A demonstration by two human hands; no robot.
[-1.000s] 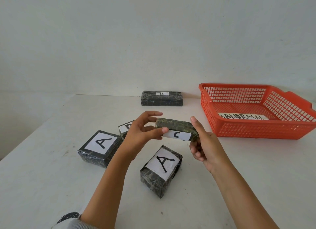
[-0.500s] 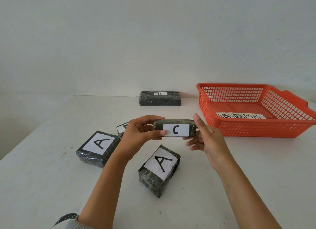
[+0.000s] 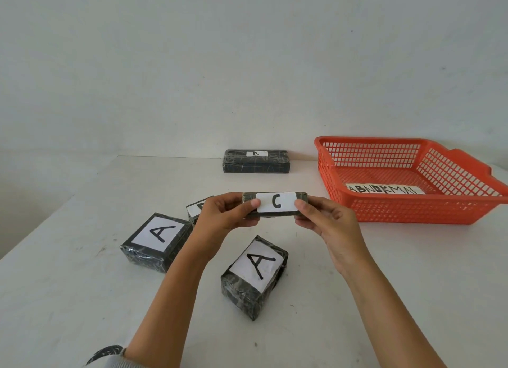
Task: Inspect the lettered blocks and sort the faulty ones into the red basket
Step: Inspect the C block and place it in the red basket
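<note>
Holding the C block [image 3: 275, 204] aloft between left hand [image 3: 224, 215] and right hand [image 3: 324, 220], both pinching its ends, above the table [image 3: 357, 271]. Fingertip-only contact is risking a drop onto the A block [image 3: 254, 275]; the red basket [image 3: 412, 211] is standing empty of blocks.

We see the C block [image 3: 275, 205] wrapped in dark, mottled green-black film, its white label bearing a black C. At seven o'clock from it, the two A blocks [image 3: 156, 242] [image 3: 254, 277] show black wrap with pale scratchy streaks and white labels with black letters. At twelve o'clock the B block [image 3: 257, 161] is black with a small white label. At two o'clock the basket [image 3: 412, 211] is orange-red mesh holding a white strip lettered black. The table [image 3: 82, 299] is off-white with faint grey smudges.
</note>
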